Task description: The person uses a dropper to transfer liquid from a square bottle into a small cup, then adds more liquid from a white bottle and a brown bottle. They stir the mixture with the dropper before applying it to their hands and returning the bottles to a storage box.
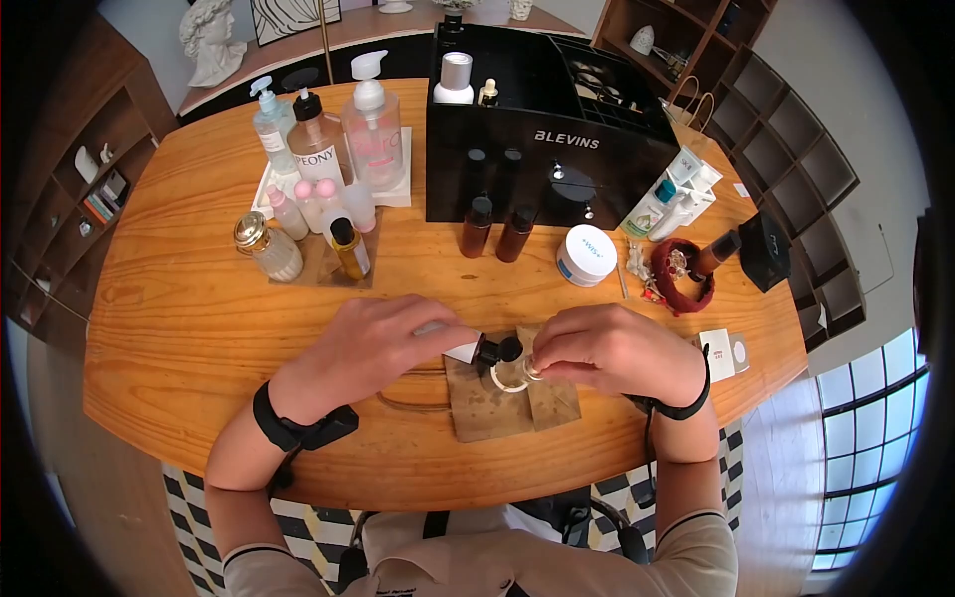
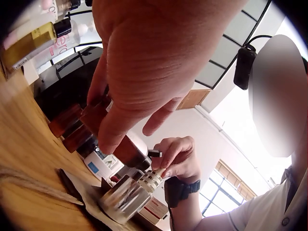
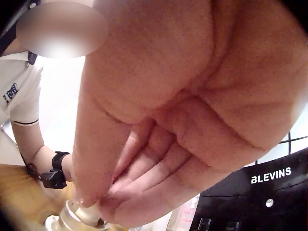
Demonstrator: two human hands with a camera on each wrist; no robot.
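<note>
My left hand [image 1: 363,348] [image 2: 149,57] grips a brown bottle [image 2: 131,150] with a white label [image 1: 465,350], tipped sideways. Its black flip-top cap [image 1: 489,352] is raised and points toward my right hand, over a clear glass jar [image 2: 120,199] [image 1: 509,376]. The jar has a ribbed cream neck piece [image 2: 150,180] [image 3: 76,217] and stands on a brown paper sheet [image 1: 482,418]. My right hand [image 1: 622,348] [image 2: 177,156] [image 3: 163,110] pinches the top of this neck piece between thumb and fingers. Whether liquid is flowing cannot be told.
Behind my hands stand two brown bottles [image 1: 477,229], a white round tub [image 1: 587,255] and a black organizer [image 1: 537,159]. Pump bottles [image 1: 373,139] and an amber bottle [image 1: 349,249] are at the left. A red ring-shaped dish [image 1: 665,261] and small cards [image 1: 718,354] lie at the right.
</note>
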